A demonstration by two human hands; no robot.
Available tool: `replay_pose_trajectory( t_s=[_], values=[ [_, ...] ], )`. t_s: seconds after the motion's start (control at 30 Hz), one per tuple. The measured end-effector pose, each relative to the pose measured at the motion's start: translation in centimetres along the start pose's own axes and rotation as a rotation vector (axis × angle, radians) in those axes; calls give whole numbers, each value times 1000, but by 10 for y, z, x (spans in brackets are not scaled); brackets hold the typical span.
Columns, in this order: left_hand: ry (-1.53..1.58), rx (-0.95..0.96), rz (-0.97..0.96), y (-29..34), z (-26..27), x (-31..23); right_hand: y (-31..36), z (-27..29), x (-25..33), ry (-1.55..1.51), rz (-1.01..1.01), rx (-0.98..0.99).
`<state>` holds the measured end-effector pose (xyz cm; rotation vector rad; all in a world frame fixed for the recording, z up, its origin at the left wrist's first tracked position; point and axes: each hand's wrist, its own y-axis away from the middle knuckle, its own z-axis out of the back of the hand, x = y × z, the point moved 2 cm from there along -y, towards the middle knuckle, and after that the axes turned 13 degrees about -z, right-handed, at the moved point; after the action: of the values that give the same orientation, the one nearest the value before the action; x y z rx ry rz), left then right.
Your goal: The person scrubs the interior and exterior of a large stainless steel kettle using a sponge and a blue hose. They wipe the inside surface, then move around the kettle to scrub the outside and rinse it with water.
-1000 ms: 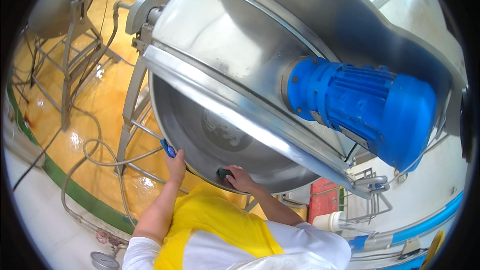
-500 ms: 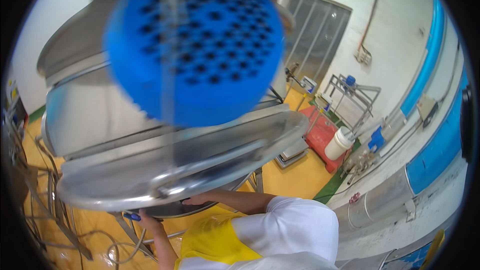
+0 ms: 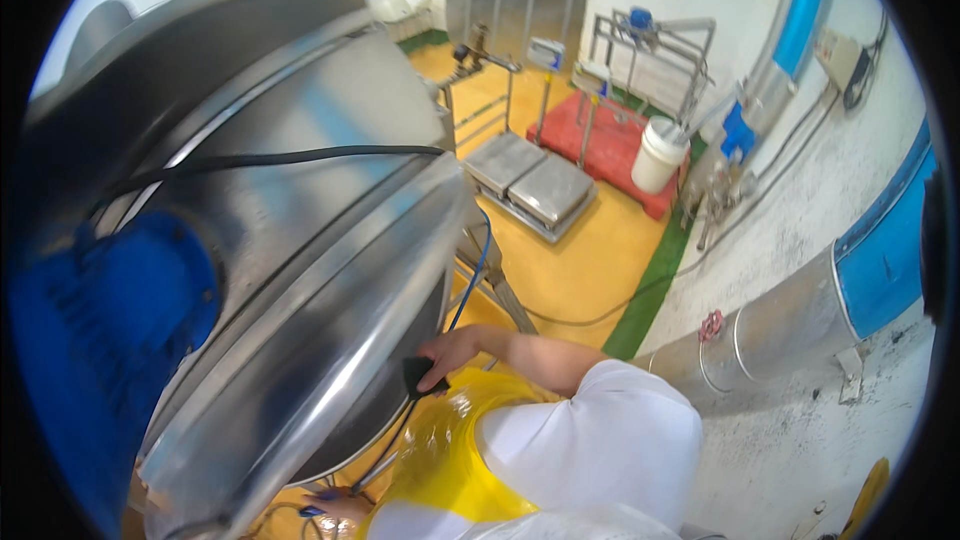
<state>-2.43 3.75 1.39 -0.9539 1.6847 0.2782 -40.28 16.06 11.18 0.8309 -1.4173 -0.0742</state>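
Observation:
My right hand (image 3: pixel 455 348) presses a small black pad (image 3: pixel 418 376) against the rim of a large tilted stainless steel kettle (image 3: pixel 330 240). My left hand (image 3: pixel 338 506) is low at the frame's bottom edge, under the kettle. It is mostly hidden and closed around a small blue object (image 3: pixel 310 512). A blue motor (image 3: pixel 100 340) is mounted on the kettle at the left, and a black cable (image 3: pixel 300 153) runs across the shell. I wear a yellow apron (image 3: pixel 450 450) and white sleeves.
Behind the kettle a steel platform scale (image 3: pixel 530 185) sits on the yellow floor, with a red pallet (image 3: pixel 610 145) and a white bucket (image 3: pixel 662 155) beyond it. A silver and blue duct (image 3: pixel 790 320) runs along the right wall. A blue hose (image 3: pixel 478 260) hangs by the kettle leg.
The view has swung round the kettle, so the motor now sits at the left. My right hand stays on the black pad at the rim, and my left stays low with the blue object.

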Motion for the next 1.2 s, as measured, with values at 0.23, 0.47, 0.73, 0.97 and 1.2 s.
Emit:
replay_pose_trajectory(
  t_s=[0.23, 0.47, 0.73, 0.97, 1.2],
  values=[
    [-383, 940, -69, 97, -11, 43, 31, 60, -180, -261, -276, -57],
    [-149, 1882, -65, 206, -62, 60, 89, 82, -384, -93, -690, -807],
    [87, 2136, -34, 315, -169, 23, 148, 48, -463, -803, -808, -1150],
    [432, 2054, -200, 364, -223, -29, 194, 112, -351, -1179, 165, -1482],
    [554, 1963, -437, 369, -249, -63, 277, 130, -97, -860, 943, -1213]
  ],
)
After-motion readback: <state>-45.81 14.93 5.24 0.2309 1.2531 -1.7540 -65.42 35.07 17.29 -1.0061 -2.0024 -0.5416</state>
